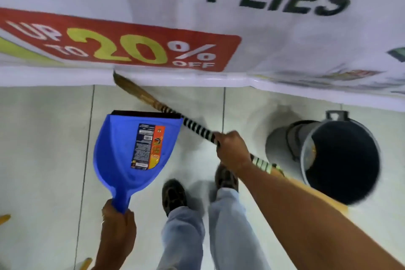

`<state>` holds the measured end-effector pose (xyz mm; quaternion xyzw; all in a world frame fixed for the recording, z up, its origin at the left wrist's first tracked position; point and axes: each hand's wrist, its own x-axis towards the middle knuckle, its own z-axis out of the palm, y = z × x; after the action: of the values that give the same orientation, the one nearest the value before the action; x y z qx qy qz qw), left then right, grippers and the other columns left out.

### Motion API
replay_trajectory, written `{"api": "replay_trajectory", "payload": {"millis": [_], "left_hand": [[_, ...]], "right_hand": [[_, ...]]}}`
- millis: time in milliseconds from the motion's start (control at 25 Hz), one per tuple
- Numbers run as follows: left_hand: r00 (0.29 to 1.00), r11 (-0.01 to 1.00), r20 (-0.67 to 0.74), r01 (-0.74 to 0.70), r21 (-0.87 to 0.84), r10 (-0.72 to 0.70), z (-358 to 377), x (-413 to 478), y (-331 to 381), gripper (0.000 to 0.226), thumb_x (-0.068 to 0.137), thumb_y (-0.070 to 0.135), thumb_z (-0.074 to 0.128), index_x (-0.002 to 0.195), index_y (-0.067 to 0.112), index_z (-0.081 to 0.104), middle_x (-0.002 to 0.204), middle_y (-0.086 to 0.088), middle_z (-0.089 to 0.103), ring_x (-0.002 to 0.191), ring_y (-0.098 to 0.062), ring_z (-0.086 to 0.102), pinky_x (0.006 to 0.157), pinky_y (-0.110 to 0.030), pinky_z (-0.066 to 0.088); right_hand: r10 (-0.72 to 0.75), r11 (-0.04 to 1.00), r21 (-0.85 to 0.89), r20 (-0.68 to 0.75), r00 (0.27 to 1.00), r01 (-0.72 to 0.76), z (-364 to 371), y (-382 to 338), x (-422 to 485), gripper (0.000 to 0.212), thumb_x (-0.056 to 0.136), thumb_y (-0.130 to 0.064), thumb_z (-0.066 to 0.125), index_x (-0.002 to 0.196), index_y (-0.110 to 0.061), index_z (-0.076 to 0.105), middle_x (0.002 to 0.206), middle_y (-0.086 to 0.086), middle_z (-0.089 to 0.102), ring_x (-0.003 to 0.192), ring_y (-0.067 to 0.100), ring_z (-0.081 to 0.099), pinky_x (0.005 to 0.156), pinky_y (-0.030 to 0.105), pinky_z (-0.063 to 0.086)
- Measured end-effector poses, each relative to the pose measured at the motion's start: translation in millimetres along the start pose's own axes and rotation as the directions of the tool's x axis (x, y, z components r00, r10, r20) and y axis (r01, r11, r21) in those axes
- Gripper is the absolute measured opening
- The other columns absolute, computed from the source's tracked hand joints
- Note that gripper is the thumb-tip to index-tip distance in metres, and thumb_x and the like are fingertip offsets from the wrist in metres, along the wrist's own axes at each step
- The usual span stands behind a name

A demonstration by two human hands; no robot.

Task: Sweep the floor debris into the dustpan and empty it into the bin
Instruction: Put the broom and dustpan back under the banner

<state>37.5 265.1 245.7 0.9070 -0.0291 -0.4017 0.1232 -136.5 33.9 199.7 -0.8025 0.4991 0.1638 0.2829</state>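
My left hand (pixel 117 223) grips the handle of a blue dustpan (pixel 122 153), which has a printed label and a dark front lip pointing away from me, above the pale tiled floor. My right hand (pixel 232 149) is closed around a broom (pixel 192 126) with a black-and-white striped handle; its straw bristles reach the foot of a banner ahead. A grey bin (pixel 282 140) with a dark open mouth stands to the right of my right arm. No debris shows on the floor or in the pan.
A white banner (pixel 274 39) with a red "20% OFF" panel blocks the way ahead, its lower edge on the floor. My two shoes (pixel 174 195) stand on the tiles between dustpan and bin. Yellowish wooden ends (pixel 4 219) poke in at lower left.
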Motion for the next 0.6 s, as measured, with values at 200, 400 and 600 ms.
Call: {"api": "replay_trajectory", "payload": {"millis": [200, 400, 600], "left_hand": [[0.979, 0.979, -0.065, 0.188, -0.074, -0.193, 69, 65, -24, 0.026, 0.08, -0.015, 0.049, 0.106, -0.013, 0.048, 0.095, -0.042, 0.056, 0.088, -0.056, 0.055, 0.08, -0.057, 0.047], [0.976, 0.979, -0.095, 0.186, -0.087, -0.194, 156, 129, -31, 0.031, 0.078, -0.01, 0.053, 0.108, -0.014, 0.048, 0.1, -0.046, 0.054, 0.092, -0.058, 0.053, 0.083, -0.061, 0.046], [0.995, 0.995, -0.032, 0.091, -0.047, -0.092, 192, 136, 3, 0.034, 0.085, -0.003, 0.049, 0.119, -0.006, 0.042, 0.109, -0.031, 0.054, 0.101, -0.046, 0.054, 0.087, -0.05, 0.045]], "right_hand": [[-0.2, 0.955, -0.223, 0.016, 0.98, 0.198, 43, -25, 163, 0.033, 0.092, -0.004, 0.043, 0.122, -0.004, 0.056, 0.119, 0.021, 0.055, 0.104, 0.036, 0.057, 0.087, 0.042, 0.049], [-0.166, 0.892, -0.419, 0.054, 0.985, 0.173, 118, 11, 273, 0.03, 0.093, 0.0, 0.039, 0.117, 0.006, 0.056, 0.117, 0.027, 0.06, 0.108, 0.042, 0.058, 0.088, 0.047, 0.05], [-0.193, 0.93, -0.305, 0.071, 0.979, 0.206, 151, 50, 284, 0.049, 0.093, 0.003, 0.035, 0.142, 0.001, 0.03, 0.148, 0.024, 0.034, 0.135, 0.04, 0.035, 0.112, 0.042, 0.028]]}}
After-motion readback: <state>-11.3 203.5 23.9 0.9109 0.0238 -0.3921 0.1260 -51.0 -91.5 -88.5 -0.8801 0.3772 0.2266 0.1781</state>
